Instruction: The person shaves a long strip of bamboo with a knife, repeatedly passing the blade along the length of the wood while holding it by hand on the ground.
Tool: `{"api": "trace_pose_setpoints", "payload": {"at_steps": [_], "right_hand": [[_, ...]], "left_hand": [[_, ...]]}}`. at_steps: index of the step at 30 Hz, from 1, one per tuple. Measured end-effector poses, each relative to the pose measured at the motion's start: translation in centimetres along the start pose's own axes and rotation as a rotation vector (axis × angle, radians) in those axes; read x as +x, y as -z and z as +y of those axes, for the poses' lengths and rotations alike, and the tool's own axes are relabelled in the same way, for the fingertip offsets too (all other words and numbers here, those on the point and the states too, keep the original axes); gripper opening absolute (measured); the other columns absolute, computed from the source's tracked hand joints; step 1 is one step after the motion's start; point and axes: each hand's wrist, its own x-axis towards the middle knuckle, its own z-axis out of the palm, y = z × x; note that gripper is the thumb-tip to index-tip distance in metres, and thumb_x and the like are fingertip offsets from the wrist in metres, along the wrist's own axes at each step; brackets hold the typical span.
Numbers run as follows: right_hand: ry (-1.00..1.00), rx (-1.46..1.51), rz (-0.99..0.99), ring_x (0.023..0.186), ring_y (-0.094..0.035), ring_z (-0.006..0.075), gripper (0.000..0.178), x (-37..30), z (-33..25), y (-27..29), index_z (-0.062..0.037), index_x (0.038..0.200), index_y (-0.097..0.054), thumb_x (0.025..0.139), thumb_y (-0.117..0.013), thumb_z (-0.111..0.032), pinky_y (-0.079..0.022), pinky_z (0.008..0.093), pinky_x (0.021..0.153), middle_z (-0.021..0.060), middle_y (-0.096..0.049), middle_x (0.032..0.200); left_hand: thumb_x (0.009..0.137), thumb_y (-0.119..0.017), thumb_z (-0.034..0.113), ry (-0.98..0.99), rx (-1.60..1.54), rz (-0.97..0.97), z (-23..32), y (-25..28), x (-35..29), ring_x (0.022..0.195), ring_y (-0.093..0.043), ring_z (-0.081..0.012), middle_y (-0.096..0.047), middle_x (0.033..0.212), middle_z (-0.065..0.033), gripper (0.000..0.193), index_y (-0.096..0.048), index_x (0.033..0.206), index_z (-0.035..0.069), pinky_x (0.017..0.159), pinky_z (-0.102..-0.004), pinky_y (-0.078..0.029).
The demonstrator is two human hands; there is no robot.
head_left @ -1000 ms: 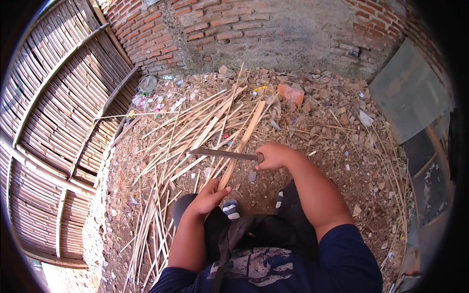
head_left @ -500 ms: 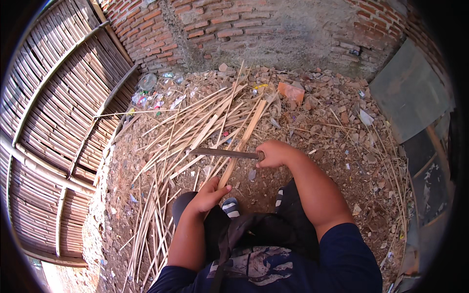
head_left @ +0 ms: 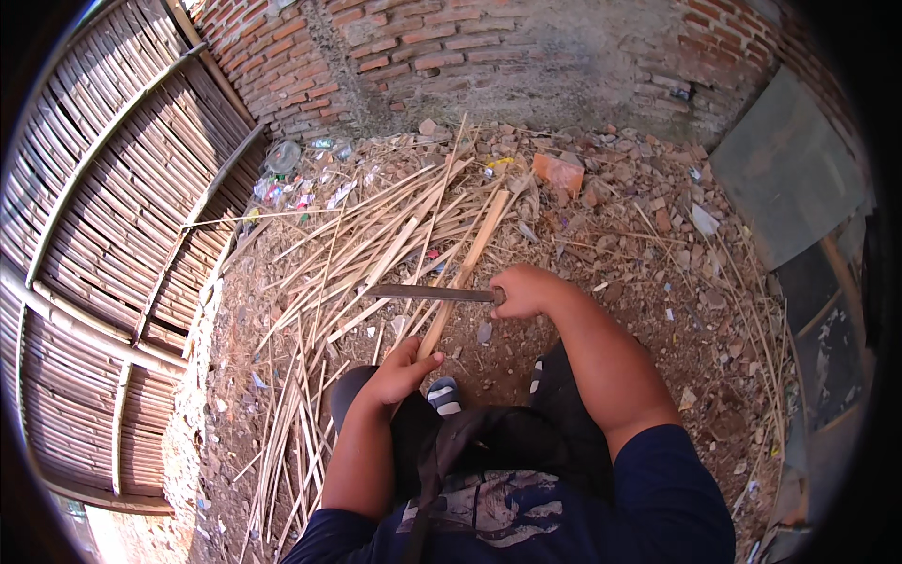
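My left hand [head_left: 399,371] grips the near end of a long split bamboo strip [head_left: 467,265] that slants up and away toward the wall. My right hand [head_left: 522,289] is closed on the handle of a dark flat blade [head_left: 427,293], which points left and lies across the strip above my left hand. Below my hands are my dark trousers and a sandalled foot [head_left: 444,395] on the dirt.
A heap of thin bamboo slivers [head_left: 357,254] spreads over the dirt ahead and to the left. A woven bamboo panel [head_left: 103,235] stands on the left, a brick wall [head_left: 451,47] behind. Brick rubble [head_left: 559,171] and grey sheets [head_left: 785,174] lie to the right.
The blade has stayed across the strip with hardly any shift. My left hand has kept its grip at the strip's near end.
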Motion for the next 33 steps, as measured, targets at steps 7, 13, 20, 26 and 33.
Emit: {"api": "trace_pose_setpoints", "payload": {"at_steps": [7, 13, 20, 26, 33], "right_hand": [[0.037, -0.013, 0.025, 0.091, -0.069, 0.0337, 0.042, -0.2, 0.1, -0.1, -0.0118, 0.105, -0.073, 0.073, -0.081, -0.037, -0.054, 0.0446, 0.078, 0.0154, -0.072, 0.092], [-0.022, -0.036, -0.037, 0.096, -0.07, 0.0325, 0.047, -0.2, -0.3, 0.3, -0.0131, 0.114, -0.073, 0.073, -0.081, -0.035, -0.055, 0.0438, 0.082, 0.0144, -0.073, 0.098], [0.02, -0.06, -0.017, 0.094, -0.069, 0.0328, 0.044, 0.2, 0.1, 0.0, -0.0115, 0.11, -0.073, 0.074, -0.08, -0.036, -0.054, 0.0447, 0.082, 0.0147, -0.072, 0.096], [-0.024, 0.086, 0.116, 0.093, -0.069, 0.0342, 0.045, 0.2, 1.9, 1.0, -0.0068, 0.107, -0.073, 0.074, -0.08, -0.036, -0.053, 0.0443, 0.081, 0.0166, -0.071, 0.096], [0.072, 0.346, 0.086, 0.092, -0.069, 0.0306, 0.053, -0.4, -0.2, 0.2, -0.0018, 0.109, -0.07, 0.075, -0.083, -0.04, -0.053, 0.04, 0.08, 0.0181, -0.071, 0.097]], "left_hand": [[0.093, -0.071, 0.034, -0.003, 0.048, 0.009, -0.4, 0.0, 0.2, 0.057, -0.038, -0.0061, -0.046, 0.069, 0.0064, 0.036, -0.056, 0.109, 0.006, 0.05, -0.0239, -0.028], [0.094, -0.071, 0.035, 0.009, 0.078, 0.007, -0.6, 0.0, 0.4, 0.057, -0.039, -0.0059, -0.047, 0.07, 0.0061, 0.035, -0.055, 0.108, 0.006, 0.05, -0.0239, -0.029], [0.093, -0.072, 0.034, 0.015, 0.132, 0.026, -0.8, 0.0, 0.4, 0.059, -0.04, -0.0057, -0.047, 0.071, 0.0062, 0.036, -0.056, 0.109, 0.006, 0.051, -0.0238, -0.03], [0.092, -0.073, 0.037, 0.041, 0.197, 0.016, -0.9, 0.1, 0.4, 0.078, -0.052, -0.0114, -0.059, 0.086, -0.002, 0.047, -0.061, 0.115, -0.002, 0.068, -0.0281, -0.043], [0.088, -0.075, 0.042, 0.01, 0.349, 0.019, 0.5, -1.1, -0.2, 0.079, -0.055, -0.0133, -0.061, 0.086, -0.005, 0.05, -0.061, 0.109, -0.001, 0.068, -0.031, -0.046]]}}
